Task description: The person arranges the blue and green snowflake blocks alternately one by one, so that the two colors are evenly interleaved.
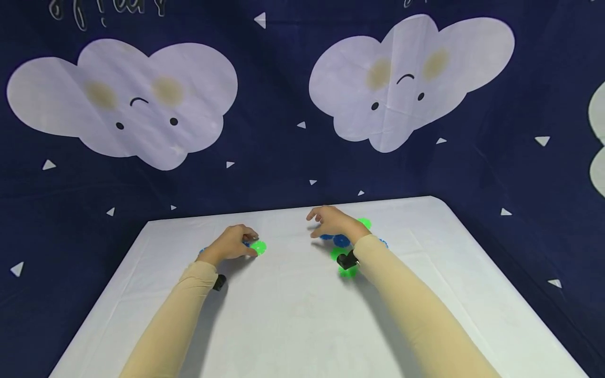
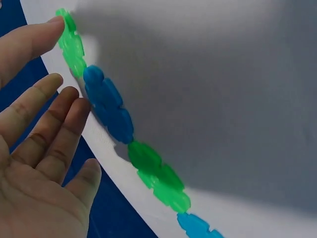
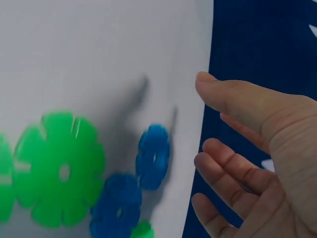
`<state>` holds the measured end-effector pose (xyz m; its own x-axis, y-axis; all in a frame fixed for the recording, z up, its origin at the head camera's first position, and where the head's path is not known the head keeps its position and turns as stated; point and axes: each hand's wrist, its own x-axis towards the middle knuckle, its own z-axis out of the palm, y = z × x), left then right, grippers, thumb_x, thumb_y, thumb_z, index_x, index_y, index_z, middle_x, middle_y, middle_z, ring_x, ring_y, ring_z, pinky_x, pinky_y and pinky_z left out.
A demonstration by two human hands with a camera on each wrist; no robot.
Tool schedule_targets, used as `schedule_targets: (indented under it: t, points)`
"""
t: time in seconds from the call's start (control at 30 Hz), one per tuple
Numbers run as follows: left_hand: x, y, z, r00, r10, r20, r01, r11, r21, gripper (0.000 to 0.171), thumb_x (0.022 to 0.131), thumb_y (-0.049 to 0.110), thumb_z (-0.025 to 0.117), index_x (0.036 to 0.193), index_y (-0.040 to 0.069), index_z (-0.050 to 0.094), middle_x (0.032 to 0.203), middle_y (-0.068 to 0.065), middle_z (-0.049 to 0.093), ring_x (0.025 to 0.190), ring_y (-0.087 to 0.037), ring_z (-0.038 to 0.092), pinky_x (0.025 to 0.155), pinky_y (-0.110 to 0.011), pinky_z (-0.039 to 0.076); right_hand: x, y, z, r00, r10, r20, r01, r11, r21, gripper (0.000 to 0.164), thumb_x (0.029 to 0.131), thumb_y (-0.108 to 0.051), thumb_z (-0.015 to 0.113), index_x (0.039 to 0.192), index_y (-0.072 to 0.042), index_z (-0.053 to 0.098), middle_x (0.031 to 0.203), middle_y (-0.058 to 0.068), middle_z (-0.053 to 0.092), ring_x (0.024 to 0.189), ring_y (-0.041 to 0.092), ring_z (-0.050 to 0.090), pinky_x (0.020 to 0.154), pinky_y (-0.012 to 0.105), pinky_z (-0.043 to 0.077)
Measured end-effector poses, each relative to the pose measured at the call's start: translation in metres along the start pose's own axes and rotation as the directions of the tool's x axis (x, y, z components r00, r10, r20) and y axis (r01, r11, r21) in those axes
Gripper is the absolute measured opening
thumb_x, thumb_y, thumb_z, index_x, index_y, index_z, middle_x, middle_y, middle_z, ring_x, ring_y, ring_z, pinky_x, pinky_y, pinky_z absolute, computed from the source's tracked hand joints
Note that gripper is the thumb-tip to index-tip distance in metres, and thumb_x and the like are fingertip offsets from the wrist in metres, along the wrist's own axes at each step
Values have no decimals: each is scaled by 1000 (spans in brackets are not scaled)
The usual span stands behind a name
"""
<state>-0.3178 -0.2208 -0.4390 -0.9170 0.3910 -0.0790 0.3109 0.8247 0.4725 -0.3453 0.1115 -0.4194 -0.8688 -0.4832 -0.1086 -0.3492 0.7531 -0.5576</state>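
In the head view my left hand (image 1: 230, 242) is low over the left part of the table, its thumb at a green flower-shaped disc (image 1: 258, 248). The left wrist view shows the thumb tip against that green disc (image 2: 73, 47) and the other fingers loosely extended. A blue disc (image 2: 108, 104), another green disc (image 2: 158, 176) and a blue one (image 2: 199, 227) continue the row. My right hand (image 1: 332, 220) hovers with spread fingers, holding nothing. Beneath and beside it lie a blue disc (image 3: 152, 156), another blue disc (image 3: 116, 206) and a green disc (image 3: 64, 171).
A white cloth covers the table (image 1: 293, 315). More green discs lie by the right forearm, one farther back (image 1: 364, 223) and one nearer (image 1: 347, 272). Behind the table's far edge hangs a dark blue curtain (image 1: 274, 105) printed with clouds.
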Motion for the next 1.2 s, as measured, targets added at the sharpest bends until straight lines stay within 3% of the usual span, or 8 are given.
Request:
schedule_targets:
  t: [0.53,1.2]
  points:
    - [2,-1,7,999,-31,-21,30,999,-43,50,86,22,92,129,2,76,121,-13,74,114,-31,69,105,-49,57,-16,24,-9,991,134,15,-133,991,-35,58,89,-23,88,141,-5,67,138,18,69,130,33,64,118,50,50]
    - [2,-4,12,999,-27,-45,24,997,-67,43,84,22,94,122,6,80,118,-10,73,113,-29,67,105,-50,57,-13,34,1,985,170,-36,-171,985,-21,44,89,-20,89,127,-4,74,125,12,75,119,28,68,111,45,56]
